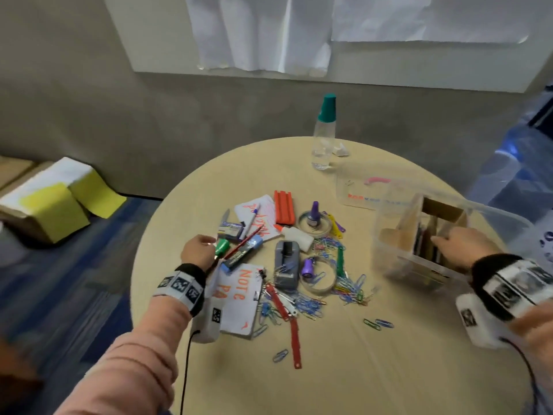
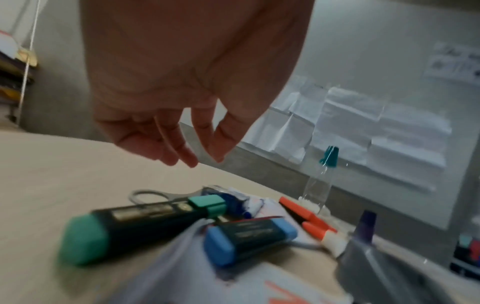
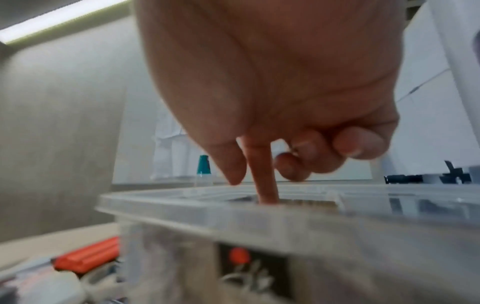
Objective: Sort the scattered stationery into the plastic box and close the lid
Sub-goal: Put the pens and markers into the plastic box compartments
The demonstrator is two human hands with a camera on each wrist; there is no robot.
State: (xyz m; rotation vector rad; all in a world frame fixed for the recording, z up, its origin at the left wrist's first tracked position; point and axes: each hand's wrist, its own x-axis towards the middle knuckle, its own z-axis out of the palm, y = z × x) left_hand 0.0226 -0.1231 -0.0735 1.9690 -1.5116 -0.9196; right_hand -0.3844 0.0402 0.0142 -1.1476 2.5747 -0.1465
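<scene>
Scattered stationery lies mid-table: a green highlighter (image 1: 223,245) (image 2: 140,222), a blue highlighter (image 1: 244,254) (image 2: 249,234), a grey tape dispenser (image 1: 286,263), notepads (image 1: 239,295), an orange holder (image 1: 283,206), a glue bottle (image 1: 294,235) and several paper clips (image 1: 299,301). My left hand (image 1: 196,250) (image 2: 197,158) hangs just above the green highlighter, fingers relaxed and empty. The clear plastic box (image 1: 395,259) (image 3: 207,207) stands at the right with cardboard dividers inside. My right hand (image 1: 457,244) (image 3: 259,185) is over it, index finger poking straight down inside, other fingers curled, nothing visibly held. The lid (image 1: 359,190) lies flat behind the box.
A clear bottle with a teal cap (image 1: 324,133) stands at the table's far edge. Scissors (image 1: 225,217) and a staple box (image 1: 230,230) lie beyond my left hand. Cardboard boxes with yellow paper (image 1: 48,202) sit on the floor at left.
</scene>
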